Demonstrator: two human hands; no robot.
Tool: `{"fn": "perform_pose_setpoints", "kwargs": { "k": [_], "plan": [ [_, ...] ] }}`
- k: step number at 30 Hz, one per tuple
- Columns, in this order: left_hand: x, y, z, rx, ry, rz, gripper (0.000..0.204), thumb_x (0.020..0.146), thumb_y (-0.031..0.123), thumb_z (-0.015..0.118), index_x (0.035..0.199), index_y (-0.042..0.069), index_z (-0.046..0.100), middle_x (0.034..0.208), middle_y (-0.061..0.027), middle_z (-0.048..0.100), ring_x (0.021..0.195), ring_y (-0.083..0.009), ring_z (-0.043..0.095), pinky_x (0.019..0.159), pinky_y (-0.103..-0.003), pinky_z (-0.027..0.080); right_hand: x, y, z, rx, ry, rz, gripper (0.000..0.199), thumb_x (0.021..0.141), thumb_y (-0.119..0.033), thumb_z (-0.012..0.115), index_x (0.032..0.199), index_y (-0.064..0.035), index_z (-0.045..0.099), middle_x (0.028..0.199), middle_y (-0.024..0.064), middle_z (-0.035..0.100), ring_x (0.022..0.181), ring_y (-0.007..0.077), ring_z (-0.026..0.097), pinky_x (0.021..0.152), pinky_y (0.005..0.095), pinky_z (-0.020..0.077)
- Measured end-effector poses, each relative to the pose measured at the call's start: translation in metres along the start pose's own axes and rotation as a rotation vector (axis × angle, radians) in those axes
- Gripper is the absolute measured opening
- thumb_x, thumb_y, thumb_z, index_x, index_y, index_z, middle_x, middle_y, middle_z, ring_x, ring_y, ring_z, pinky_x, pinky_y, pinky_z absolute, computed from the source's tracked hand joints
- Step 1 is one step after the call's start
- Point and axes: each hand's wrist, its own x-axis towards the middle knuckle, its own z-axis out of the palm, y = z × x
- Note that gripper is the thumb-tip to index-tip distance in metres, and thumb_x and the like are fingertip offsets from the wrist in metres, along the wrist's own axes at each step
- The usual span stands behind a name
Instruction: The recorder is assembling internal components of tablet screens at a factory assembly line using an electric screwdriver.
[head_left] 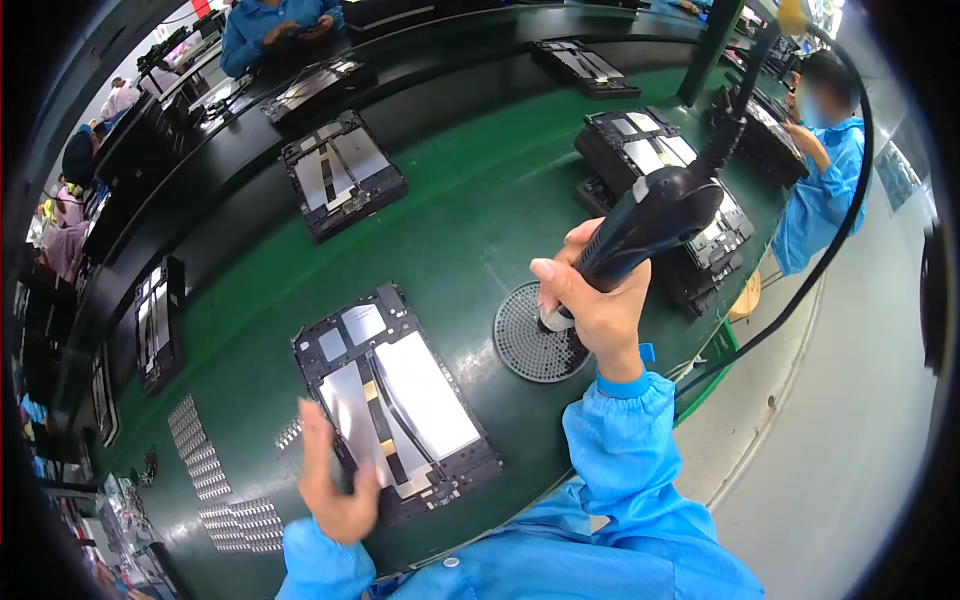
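My right hand (pixel 607 312) is wrapped round a black electric screwdriver (pixel 655 222). The driver's lower end points down at a round grey perforated screw tray (pixel 518 340); whether its tip touches the tray is hidden. To the left of that tray lies an opened tablet-like device (pixel 425 385), with silver battery plates, a black cable and tan flex strips inside a black frame. My left hand (pixel 340 488), slightly blurred, is over the near left edge of this device. Its fingers are apart and it holds nothing.
Rows of small metal parts (pixel 240 525) lie on the green bench (pixel 450 240) at the left. Similar devices stand in a stack (pixel 650 140) at the right, and another device (pixel 343 172) lies farther back. A black cord (pixel 815 285) loops down at the right. Co-workers (pixel 825 180) stand around.
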Motion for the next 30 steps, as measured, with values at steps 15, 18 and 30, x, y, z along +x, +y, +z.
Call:
{"fn": "perform_pose_setpoints", "kwargs": {
  "k": [15, 18, 30],
  "plan": [
    [0.043, 0.003, 0.044, 0.005, 0.135, -0.063, 0.067, 0.074, -0.01, 0.043, 0.139, -0.006, 0.026, 0.147, -0.0214, 0.023, 0.138, -0.0338, 0.019, 0.111, -0.042, 0.018, 0.015, 0.017, -0.012, -0.11, 0.047, -0.004, 0.031, 0.073, 0.004, 0.073, 0.097, 0.0014, 0.053, 0.062, 0.0029, 0.058, 0.049, 0.0076, 0.054, 0.045, 0.0207, 0.0421],
    [0.07, 0.029, 0.038, 0.193, -0.067, 0.119, 0.075, 0.075, 0.012, 0.066, 0.137, -0.007, 0.029, 0.146, -0.0221, 0.025, 0.137, -0.0368, 0.022, 0.108, -0.053, 0.018, 0.021, 0.012, -0.019, -0.151, 0.087, -0.062, 0.03, 0.074, 0.004, 0.072, 0.097, 0.0014, 0.053, 0.063, 0.0031, 0.059, 0.05, 0.0077, 0.054, 0.045, 0.0208, 0.0423],
    [0.16, 0.079, 0.182, 0.41, -0.626, 0.57, 0.104, 0.061, 0.053, 0.072, 0.134, -0.007, 0.031, 0.146, -0.0203, 0.023, 0.132, -0.0367, 0.027, 0.099, -0.06, 0.026, 0.046, 0.012, -0.078, -0.397, 0.25, -0.207, 0.028, 0.076, 0.004, 0.069, 0.099, 0.002, 0.053, 0.063, 0.0016, 0.056, 0.051, 0.0075, 0.053, 0.046, 0.0209, 0.041]
  ]
}}
